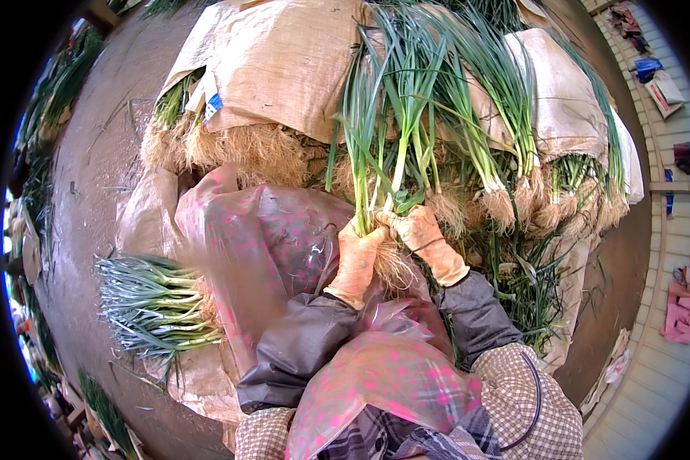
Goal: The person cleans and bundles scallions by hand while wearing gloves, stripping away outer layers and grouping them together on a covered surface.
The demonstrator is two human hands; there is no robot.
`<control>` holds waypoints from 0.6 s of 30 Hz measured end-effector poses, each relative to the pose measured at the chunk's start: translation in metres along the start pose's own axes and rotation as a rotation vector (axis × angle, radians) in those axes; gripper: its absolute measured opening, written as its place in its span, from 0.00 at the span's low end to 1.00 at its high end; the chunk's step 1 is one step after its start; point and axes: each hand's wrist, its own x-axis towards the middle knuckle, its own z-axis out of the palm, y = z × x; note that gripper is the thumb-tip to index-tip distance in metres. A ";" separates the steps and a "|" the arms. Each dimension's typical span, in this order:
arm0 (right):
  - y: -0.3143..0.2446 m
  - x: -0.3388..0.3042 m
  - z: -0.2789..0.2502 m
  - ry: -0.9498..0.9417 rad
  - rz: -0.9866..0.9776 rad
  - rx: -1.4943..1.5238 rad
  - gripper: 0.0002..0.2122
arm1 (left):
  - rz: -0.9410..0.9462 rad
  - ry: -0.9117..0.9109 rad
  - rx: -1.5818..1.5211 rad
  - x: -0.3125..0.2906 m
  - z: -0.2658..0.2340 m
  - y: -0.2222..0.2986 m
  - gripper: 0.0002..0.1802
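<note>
My left hand [356,262], in an orange glove, is above the middle of the pink-spotted plastic apron [395,360] on my lap, its fingers wrapped around the pale lower shafts of a few green onions [363,180]. Their leaves point away from the apron, and a tuft of stringy roots [395,264] hangs below my grip, over the apron. My right hand [424,239], gloved alike, is close beside the left, fingers bent in at the base of the stalks; I cannot tell whether they pinch a stalk or a leaf.

Left of the apron, a stack of green onions [157,307] lies on beige sacking [199,383], roots toward me. Beyond the apron, a beige sack [284,69] covers more onions, their roots [241,149] sticking out. Beyond it and to the right, loose onions [487,115] lie fanned out. Right of the apron are leafy scraps [525,295].
</note>
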 end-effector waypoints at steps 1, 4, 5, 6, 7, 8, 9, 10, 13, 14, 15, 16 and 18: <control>-0.017 -0.005 0.001 0.054 -0.030 -0.092 0.12 | 0.030 0.053 0.037 0.000 0.001 -0.002 0.12; -0.004 -0.012 0.011 0.174 -0.364 -0.588 0.10 | 0.132 0.161 0.120 0.006 0.001 -0.009 0.12; -0.005 -0.015 0.010 0.210 -0.488 -0.700 0.09 | 0.147 0.155 0.158 0.005 -0.002 -0.013 0.12; -0.004 -0.016 0.006 0.233 -0.590 -0.638 0.06 | 0.161 0.148 0.196 0.004 -0.005 -0.017 0.12; -0.006 -0.018 0.002 0.239 -0.629 -0.583 0.05 | 0.179 0.139 0.237 0.005 -0.006 -0.017 0.12; -0.009 -0.022 -0.001 0.246 -0.669 -0.529 0.05 | 0.150 0.134 0.207 0.007 -0.006 -0.017 0.12; -0.012 -0.027 -0.005 0.254 -0.707 -0.474 0.04 | 0.121 0.129 0.178 0.009 -0.006 -0.018 0.11; -0.023 -0.040 -0.012 0.157 -0.561 -0.391 0.06 | 0.093 0.125 0.145 0.011 -0.007 -0.019 0.11; -0.049 -0.072 -0.048 0.242 0.006 0.708 0.06 | -0.068 0.063 0.081 0.012 -0.010 -0.012 0.12; -0.010 -0.082 -0.079 0.466 -0.182 -0.001 0.08 | -0.139 0.066 0.017 0.013 -0.012 -0.010 0.13; -0.016 -0.091 -0.095 0.775 0.071 0.254 0.12 | -0.204 0.085 -0.045 0.016 -0.022 -0.012 0.14; -0.004 -0.109 -0.123 0.824 0.241 0.408 0.14 | -0.272 0.100 -0.112 0.016 -0.029 -0.012 0.15; 0.014 -0.153 -0.159 1.233 0.395 0.311 0.14 | -0.422 0.010 -0.307 0.013 -0.022 -0.001 0.16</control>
